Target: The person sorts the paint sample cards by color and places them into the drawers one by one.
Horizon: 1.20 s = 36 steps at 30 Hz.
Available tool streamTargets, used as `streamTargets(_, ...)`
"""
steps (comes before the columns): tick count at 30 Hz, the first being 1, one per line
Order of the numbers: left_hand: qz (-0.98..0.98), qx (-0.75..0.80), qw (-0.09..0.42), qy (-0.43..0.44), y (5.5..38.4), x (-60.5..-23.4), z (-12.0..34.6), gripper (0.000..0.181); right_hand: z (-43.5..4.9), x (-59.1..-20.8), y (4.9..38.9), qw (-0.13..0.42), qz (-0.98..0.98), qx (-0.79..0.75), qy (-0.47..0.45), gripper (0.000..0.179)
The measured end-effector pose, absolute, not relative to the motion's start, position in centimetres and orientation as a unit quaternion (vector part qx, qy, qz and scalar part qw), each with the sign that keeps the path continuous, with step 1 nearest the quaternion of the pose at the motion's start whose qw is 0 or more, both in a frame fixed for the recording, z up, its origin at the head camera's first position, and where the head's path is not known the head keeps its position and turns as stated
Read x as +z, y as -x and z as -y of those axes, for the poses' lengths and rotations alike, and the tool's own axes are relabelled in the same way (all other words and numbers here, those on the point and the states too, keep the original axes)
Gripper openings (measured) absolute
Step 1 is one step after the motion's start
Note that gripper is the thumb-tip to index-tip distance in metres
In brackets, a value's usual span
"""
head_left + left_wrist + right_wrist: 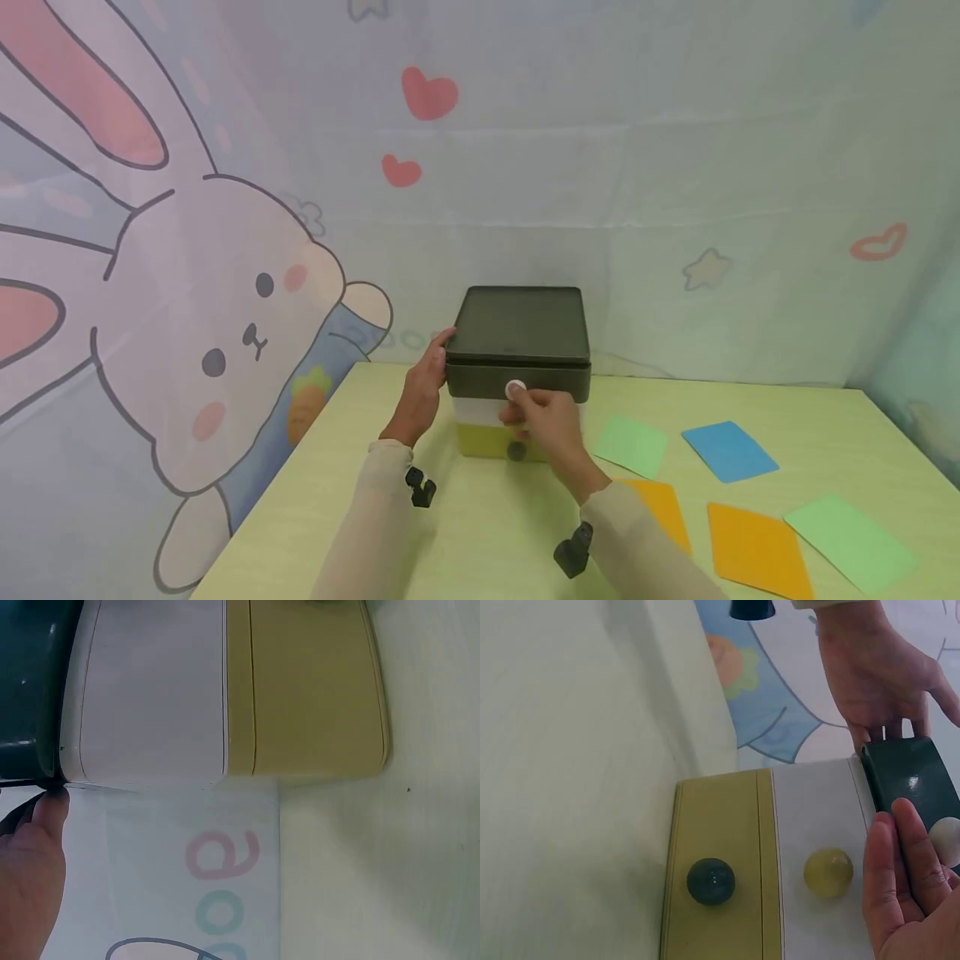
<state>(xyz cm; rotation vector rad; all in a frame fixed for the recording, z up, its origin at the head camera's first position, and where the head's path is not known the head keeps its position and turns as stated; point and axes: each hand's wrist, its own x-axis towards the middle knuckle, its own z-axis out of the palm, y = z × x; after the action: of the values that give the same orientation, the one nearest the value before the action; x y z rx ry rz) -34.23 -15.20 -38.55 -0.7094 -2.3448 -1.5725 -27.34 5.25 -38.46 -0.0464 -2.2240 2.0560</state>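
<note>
A small three-tier drawer box (522,323) has a dark green top tier, a white middle and a yellow bottom. The right hand (551,425) pinches the white round knob (515,389) on the green drawer front (911,780); its thumb is hidden in the right wrist view. Two lower knobs show there: a yellow knob (828,872) on the white drawer (817,802) and a dark knob (711,882) on the yellow drawer (720,817). With extended fingers, the left hand (422,396) touches the left side of the green tier.
On the table (480,533), paper squares lie to the right: a light green square (632,446), a blue square (730,452), two orange squares (757,548) and another green square (851,542). A rabbit-printed cloth (525,167) hangs behind the table.
</note>
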Motion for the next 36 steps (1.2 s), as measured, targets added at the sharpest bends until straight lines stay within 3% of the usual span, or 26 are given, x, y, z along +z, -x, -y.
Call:
streamTargets(11,0.748,-0.598,0.063,0.280,34.2,-38.3,16.1,0.057,-4.6,-39.2,24.0,0.091,0.765,0.638,0.006,0.041)
streamTargets(36,0.732,-0.611,0.071,0.293,34.1,-38.3,16.1,0.060,-4.2,-39.0,18.9,0.091,0.773,0.628,-0.016,0.041)
